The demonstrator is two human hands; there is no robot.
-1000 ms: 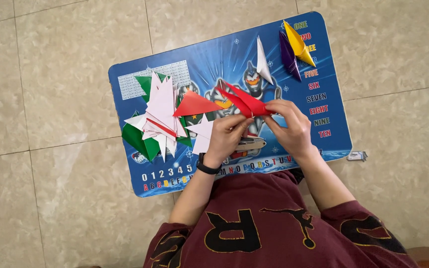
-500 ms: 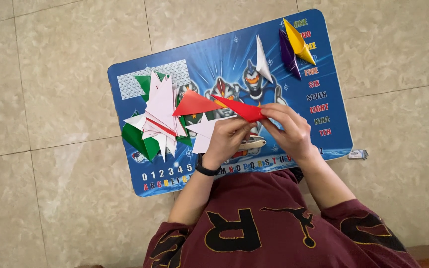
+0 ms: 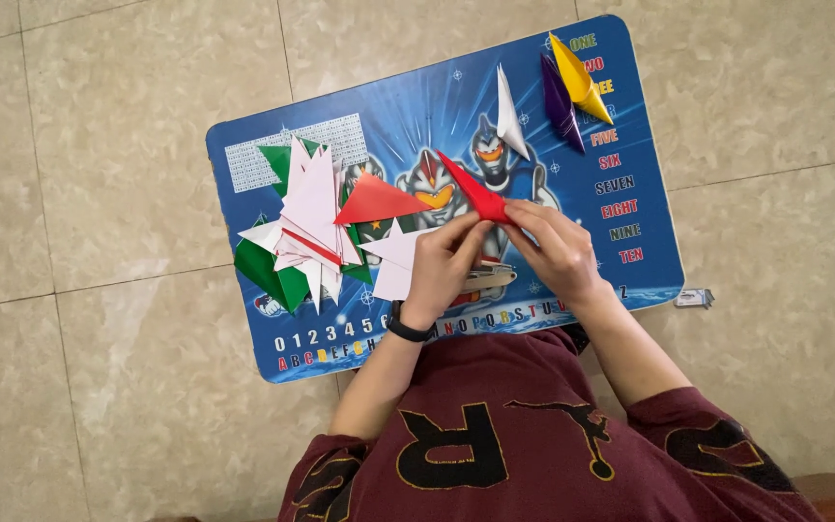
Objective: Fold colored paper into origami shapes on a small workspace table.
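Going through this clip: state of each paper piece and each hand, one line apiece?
red folded paper: folded narrow, pinched by both hands
left hand: grip closed on it
right hand: grip closed on it
paper pile: loose, lying on blue board
yellow cone: folded, lying apart

A domestic setting, most likely a room in a home, seen from above: the floor (image 3: pixel 99 193) is laid with large beige, marbled tiles separated by thin grout lines. A low, blue child's worktop (image 3: pixel 630 261), printed with cartoon armoured figures, rows of letters and digits and a column of number words, stands directly on this floor. Folded coloured paper shapes (image 3: pixel 306 227) lie scattered over it, the material of a craft pastime rather than of a trade or workshop.
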